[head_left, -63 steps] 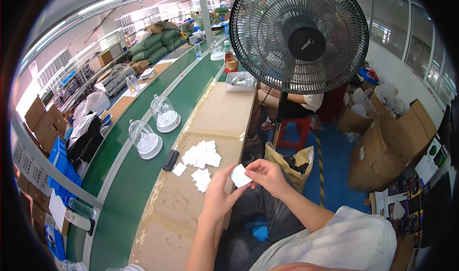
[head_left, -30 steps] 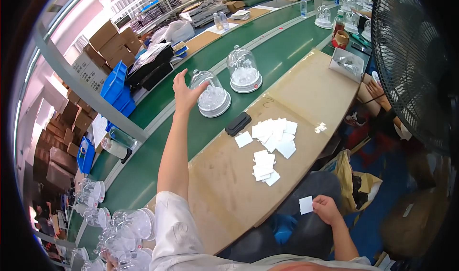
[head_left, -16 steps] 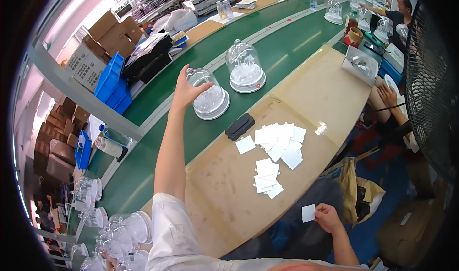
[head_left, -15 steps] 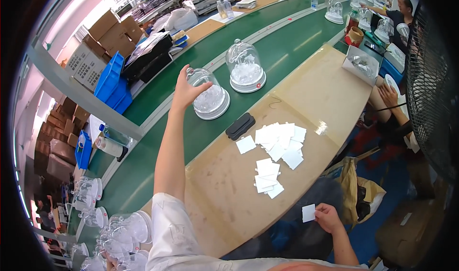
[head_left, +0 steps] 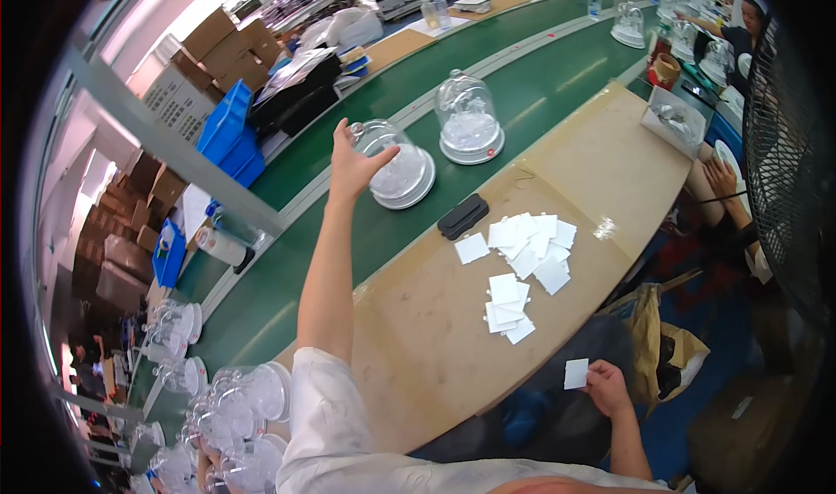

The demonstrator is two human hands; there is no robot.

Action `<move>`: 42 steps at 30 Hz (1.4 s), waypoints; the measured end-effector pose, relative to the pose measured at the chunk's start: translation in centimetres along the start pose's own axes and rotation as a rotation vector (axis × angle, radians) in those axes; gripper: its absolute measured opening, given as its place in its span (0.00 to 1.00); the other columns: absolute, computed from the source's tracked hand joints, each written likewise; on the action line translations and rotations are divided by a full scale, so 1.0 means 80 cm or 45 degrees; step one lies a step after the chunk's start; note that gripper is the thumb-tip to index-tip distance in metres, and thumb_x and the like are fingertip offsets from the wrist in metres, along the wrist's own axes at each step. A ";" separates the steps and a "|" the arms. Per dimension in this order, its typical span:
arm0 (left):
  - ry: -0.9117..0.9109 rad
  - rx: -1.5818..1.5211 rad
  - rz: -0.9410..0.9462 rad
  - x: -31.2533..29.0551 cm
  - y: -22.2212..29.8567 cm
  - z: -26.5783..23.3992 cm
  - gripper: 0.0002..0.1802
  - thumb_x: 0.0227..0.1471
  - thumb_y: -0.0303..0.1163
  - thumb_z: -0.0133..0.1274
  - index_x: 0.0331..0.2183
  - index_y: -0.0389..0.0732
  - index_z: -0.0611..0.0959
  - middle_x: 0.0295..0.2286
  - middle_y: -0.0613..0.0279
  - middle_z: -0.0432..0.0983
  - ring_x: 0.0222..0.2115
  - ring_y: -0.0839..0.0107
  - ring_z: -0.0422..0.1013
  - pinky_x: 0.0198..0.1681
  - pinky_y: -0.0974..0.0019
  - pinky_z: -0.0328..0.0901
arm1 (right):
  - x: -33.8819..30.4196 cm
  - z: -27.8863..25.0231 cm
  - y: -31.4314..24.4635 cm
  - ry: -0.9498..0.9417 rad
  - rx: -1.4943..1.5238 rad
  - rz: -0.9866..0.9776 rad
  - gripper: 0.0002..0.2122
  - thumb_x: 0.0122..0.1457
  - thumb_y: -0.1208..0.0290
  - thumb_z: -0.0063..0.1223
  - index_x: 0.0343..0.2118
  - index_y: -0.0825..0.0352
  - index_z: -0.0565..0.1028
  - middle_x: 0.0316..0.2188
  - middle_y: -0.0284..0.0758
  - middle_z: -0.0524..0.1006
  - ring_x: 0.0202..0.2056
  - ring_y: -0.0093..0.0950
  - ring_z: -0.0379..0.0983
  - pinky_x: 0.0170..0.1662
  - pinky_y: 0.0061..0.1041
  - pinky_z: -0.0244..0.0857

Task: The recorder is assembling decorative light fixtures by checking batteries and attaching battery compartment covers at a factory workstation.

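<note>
My left hand reaches out over the green belt, its thumb and fingers spread round the upper part of a clear bell-shaped dome on a round white base. This dome leans away, and its contents are blurred. Just right of it, a second clear dome with a pale ornament inside stands upright. Low on the right, off the table's edge, my right hand pinches a small white square card by its side. Similar white cards lie in loose piles on the table, near a black block.
The brown-covered table borders the green belt. Several clear domes crowd the lower left. A black fan stands at the right, near another person's hand. A white box sits at the table's far corner.
The view has shifted, so the scene sits further right. The dome under my left hand leans more than before. My right hand still holds the card, turned slightly.
</note>
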State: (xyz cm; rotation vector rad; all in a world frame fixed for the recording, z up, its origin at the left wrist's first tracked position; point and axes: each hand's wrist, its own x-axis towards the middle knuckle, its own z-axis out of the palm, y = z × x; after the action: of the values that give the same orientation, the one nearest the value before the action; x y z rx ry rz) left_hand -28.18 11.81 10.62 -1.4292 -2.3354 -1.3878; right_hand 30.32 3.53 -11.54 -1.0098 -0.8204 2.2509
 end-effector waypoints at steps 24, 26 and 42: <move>0.008 -2.212 -0.762 -0.320 0.072 -0.189 0.54 0.42 0.65 0.55 0.58 0.37 0.57 0.57 0.50 0.58 0.57 0.51 0.57 0.57 0.41 0.55 | -0.055 0.153 -0.075 -0.202 0.042 -0.868 0.07 0.60 0.72 0.50 0.39 0.66 0.69 0.41 0.34 0.73 0.44 0.27 0.71 0.49 0.27 0.65; 0.047 -2.324 -0.864 -0.344 0.084 -0.192 0.53 0.42 0.65 0.55 0.58 0.39 0.58 0.56 0.51 0.58 0.56 0.52 0.58 0.57 0.41 0.56 | -0.062 0.215 -0.100 -0.416 -0.014 -0.885 0.07 0.59 0.72 0.52 0.37 0.66 0.69 0.37 0.32 0.73 0.41 0.23 0.71 0.48 0.22 0.63; 0.027 -2.253 -0.812 -0.428 0.162 -0.160 0.51 0.44 0.71 0.47 0.58 0.41 0.64 0.55 0.52 0.62 0.54 0.54 0.61 0.56 0.48 0.59 | -0.120 0.376 -0.168 -0.785 -0.357 -1.319 0.09 0.51 0.85 0.57 0.34 0.72 0.72 0.34 0.35 0.72 0.36 0.22 0.67 0.42 0.20 0.60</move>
State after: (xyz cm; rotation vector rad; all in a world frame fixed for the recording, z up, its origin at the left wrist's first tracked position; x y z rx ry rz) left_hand -3.93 -18.48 10.32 -0.4068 -1.0568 -3.9131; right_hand 15.10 -3.18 18.50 0.1184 -1.4996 1.5031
